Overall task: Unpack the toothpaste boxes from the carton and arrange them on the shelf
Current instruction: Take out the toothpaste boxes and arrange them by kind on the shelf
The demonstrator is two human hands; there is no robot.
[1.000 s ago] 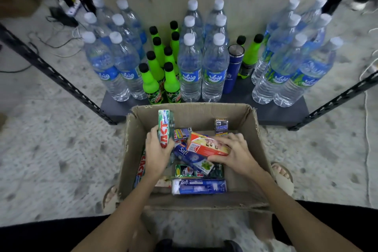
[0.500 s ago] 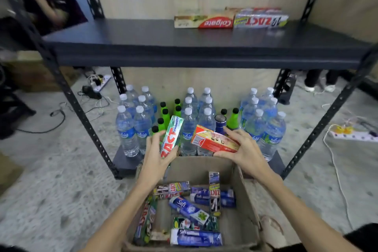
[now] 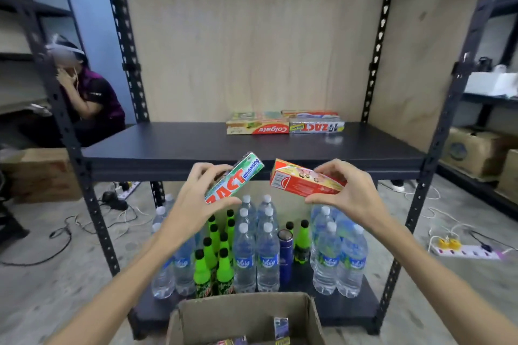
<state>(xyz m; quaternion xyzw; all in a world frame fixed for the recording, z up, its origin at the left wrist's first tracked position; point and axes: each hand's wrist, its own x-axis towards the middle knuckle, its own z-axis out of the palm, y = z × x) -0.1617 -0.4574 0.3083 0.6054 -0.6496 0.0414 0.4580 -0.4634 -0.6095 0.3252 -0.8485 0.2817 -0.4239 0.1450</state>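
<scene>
Below shelf lip: left hand grips green Zact box, right hand pinches red box. Risk: box ends clip shelf edge, loose pinch slips.

green ZACT box: tilted toward 1 o'clock, held | red box: tilted toward 4 o'clock, held | carton: open, 6 o'clock

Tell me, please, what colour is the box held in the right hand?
Mainly red, with a yellowish stretch along its side; the box shows best in the head view.
</scene>
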